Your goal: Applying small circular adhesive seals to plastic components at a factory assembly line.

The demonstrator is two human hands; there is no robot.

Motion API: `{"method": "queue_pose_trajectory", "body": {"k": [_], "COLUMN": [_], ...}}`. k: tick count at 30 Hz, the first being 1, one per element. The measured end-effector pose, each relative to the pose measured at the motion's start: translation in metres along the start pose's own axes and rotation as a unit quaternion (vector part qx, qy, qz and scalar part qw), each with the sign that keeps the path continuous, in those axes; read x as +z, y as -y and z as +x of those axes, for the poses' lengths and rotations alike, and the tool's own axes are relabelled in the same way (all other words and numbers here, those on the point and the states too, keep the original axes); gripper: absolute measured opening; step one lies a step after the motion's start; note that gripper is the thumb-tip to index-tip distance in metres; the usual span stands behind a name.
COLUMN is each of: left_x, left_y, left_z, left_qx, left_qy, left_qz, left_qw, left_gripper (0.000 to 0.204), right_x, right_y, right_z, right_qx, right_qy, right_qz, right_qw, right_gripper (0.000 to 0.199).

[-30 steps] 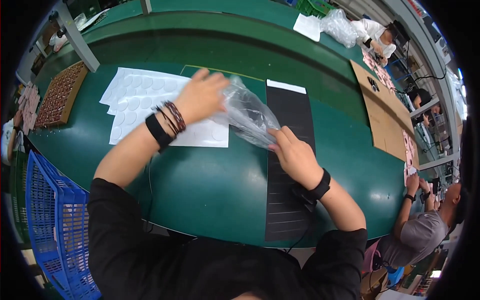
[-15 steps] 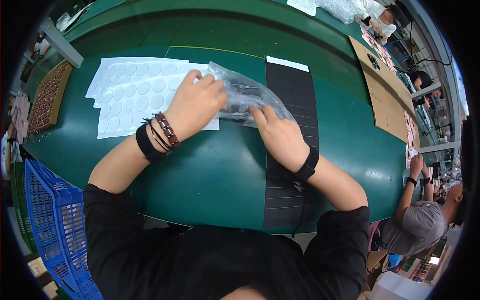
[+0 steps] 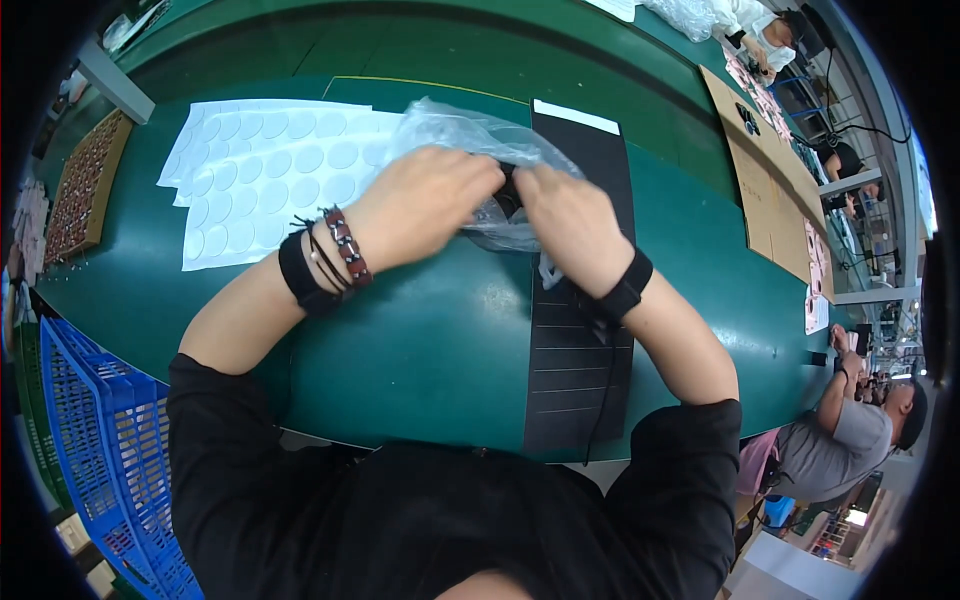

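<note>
A clear plastic bag (image 3: 460, 125) lies crumpled at the far middle of the bench, with dark contents (image 3: 507, 192) showing between my hands. My left hand (image 3: 428, 200) comes over the near left side of the bag, fingers closed on its film. Close beside it, my right hand (image 3: 572, 215) pinches the bag's near right side, thumb and fingertips by the dark contents. The fingertips of both hands are partly hidden. Under the bag and to its left are overlapping white sheets of round stickers (image 3: 270, 165).
A long black board with pale lines (image 3: 575, 390) runs beneath my right hand. At the left stand a tray of small parts (image 3: 90, 185) and, lower, a blue plastic crate (image 3: 115, 420). Cardboard (image 3: 765, 190) lies along the right, where co-workers sit.
My hands have come closer together on the bag; the left moved right, and the right turned inward. The bag has bunched up, and its dark contents show between my fingers.
</note>
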State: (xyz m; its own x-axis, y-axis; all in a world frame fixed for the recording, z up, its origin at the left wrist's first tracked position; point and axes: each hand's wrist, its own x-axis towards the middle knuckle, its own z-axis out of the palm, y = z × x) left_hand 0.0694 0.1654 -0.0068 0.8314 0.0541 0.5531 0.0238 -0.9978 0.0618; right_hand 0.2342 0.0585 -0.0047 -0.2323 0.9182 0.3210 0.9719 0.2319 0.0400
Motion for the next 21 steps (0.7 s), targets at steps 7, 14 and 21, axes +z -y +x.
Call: {"method": "queue_pose_trajectory", "body": {"k": [7, 14, 21], "left_x": [-0.018, -0.008, 0.022], "left_y": [0.017, 0.039, 0.059], "left_z": [-0.01, 0.006, 0.018], "left_qx": [0.036, -0.033, -0.121], "left_qy": [0.12, 0.124, 0.198], "left_qz": [0.105, 0.079, 0.066], "left_qw": [0.987, 0.989, 0.971], "left_gripper": [0.008, 0.008, 0.011], "right_x": [0.018, 0.042, 0.033], "right_y": [-0.034, -0.043, -0.043], "right_z": [0.026, 0.05, 0.047], "right_qx": [0.067, 0.086, 0.101], "right_qy": [-0.005, 0.055, 0.029], "right_qz": [0.046, 0.107, 0.206], "right_qw": [0.997, 0.989, 0.973], "right_gripper": [0.017, 0.023, 0.027]}}
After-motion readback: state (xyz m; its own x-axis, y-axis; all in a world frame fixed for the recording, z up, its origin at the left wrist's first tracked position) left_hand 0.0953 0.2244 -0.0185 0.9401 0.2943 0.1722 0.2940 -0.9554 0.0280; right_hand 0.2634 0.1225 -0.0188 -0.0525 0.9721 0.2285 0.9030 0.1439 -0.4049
